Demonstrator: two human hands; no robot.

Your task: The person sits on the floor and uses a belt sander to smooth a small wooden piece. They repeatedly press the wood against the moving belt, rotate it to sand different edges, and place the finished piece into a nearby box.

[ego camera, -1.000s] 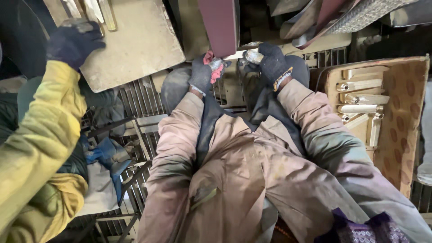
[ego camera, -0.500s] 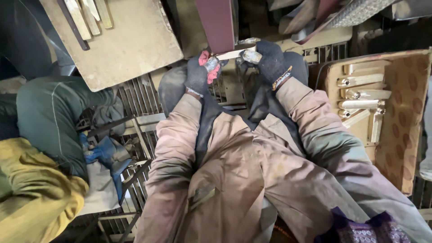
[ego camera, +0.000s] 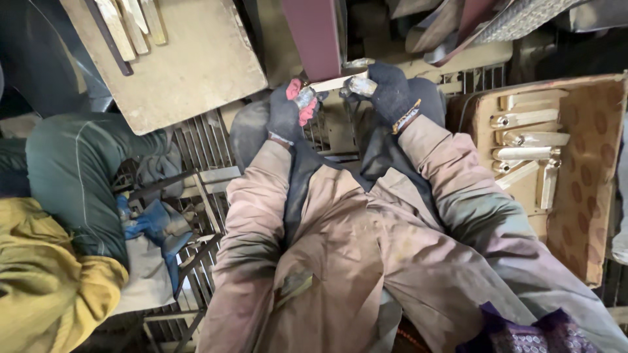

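Hands pressing a metal workpiece to a sanding belt, head view.

Head view: the left hand (ego camera: 288, 112), wearing a dark glove with red patches, is clenching one end of a flat metal piece (ego camera: 335, 84); the right hand (ego camera: 387, 91), in a dark glove, is clenching the other end. The metal piece is lying with its long axis running left to right, tilted slightly up toward the right, its middle meeting the lower end of the maroon sanding belt (ego camera: 315, 36). A cardboard tray (ego camera: 589, 196) is sitting to the right, holding similar metal blanks (ego camera: 526, 137) lying mostly crosswise. A wooden board (ego camera: 190, 65) is sitting upper left. Another person's green-and-yellow sleeve (ego camera: 65, 196) is showing at the left edge.
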